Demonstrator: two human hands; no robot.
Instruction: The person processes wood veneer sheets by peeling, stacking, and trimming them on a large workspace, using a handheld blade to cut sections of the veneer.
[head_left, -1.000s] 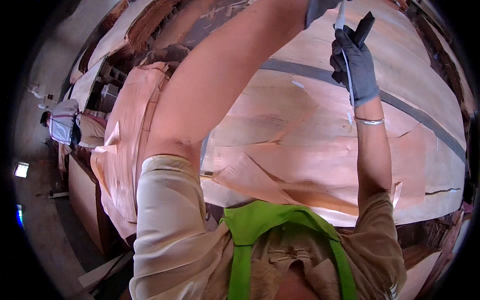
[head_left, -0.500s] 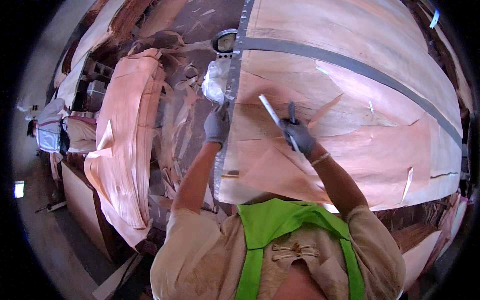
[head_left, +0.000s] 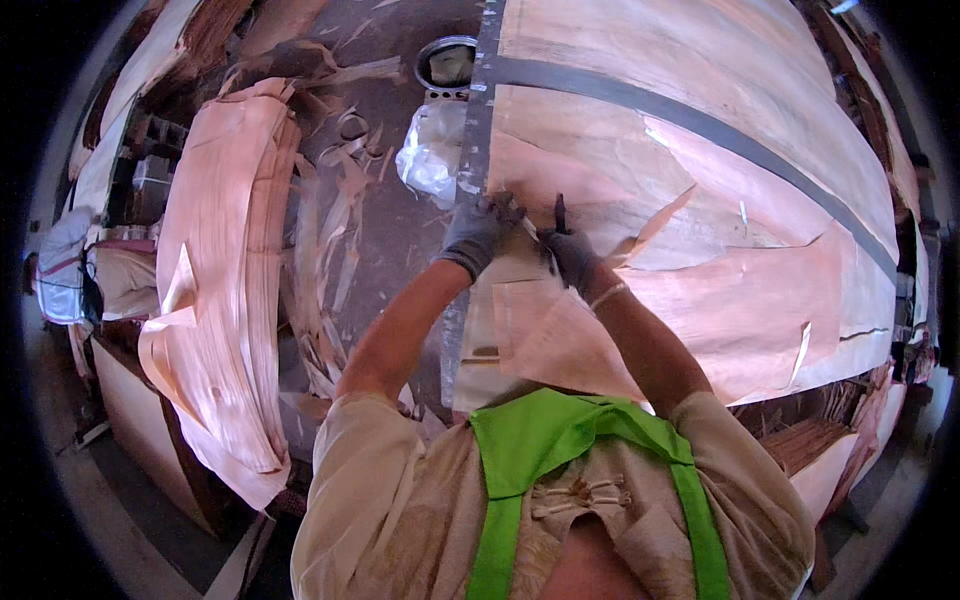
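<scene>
My left hand [head_left: 474,238], in a grey glove, is at the left edge of the veneer-covered table, its bent fingers drawn together. What they pinch is too blurred to make out. Close to its right, my gloved right hand [head_left: 572,256] is closed on a slim dark tool [head_left: 560,212] that points away from me. Between the two hands shows a short piece of a white strip [head_left: 530,228]; the rest of it is hidden. Under both hands lie thin pinkish wood veneer sheets [head_left: 740,310], some overlapping. One loose sliver of veneer [head_left: 662,222] lies at an angle beyond my right hand.
A dark grey band [head_left: 690,115] crosses the sheets. Left of the table edge are a clear plastic bag [head_left: 432,155], a round bowl [head_left: 445,64] and veneer scraps [head_left: 340,230]. Farther left stands a tall veneer stack [head_left: 222,270]; a person [head_left: 95,270] is beyond it.
My left hand has moved right onto the table edge, beside my right hand. My right hand has shifted slightly left, and the long white strip it held is now mostly hidden between the hands.
</scene>
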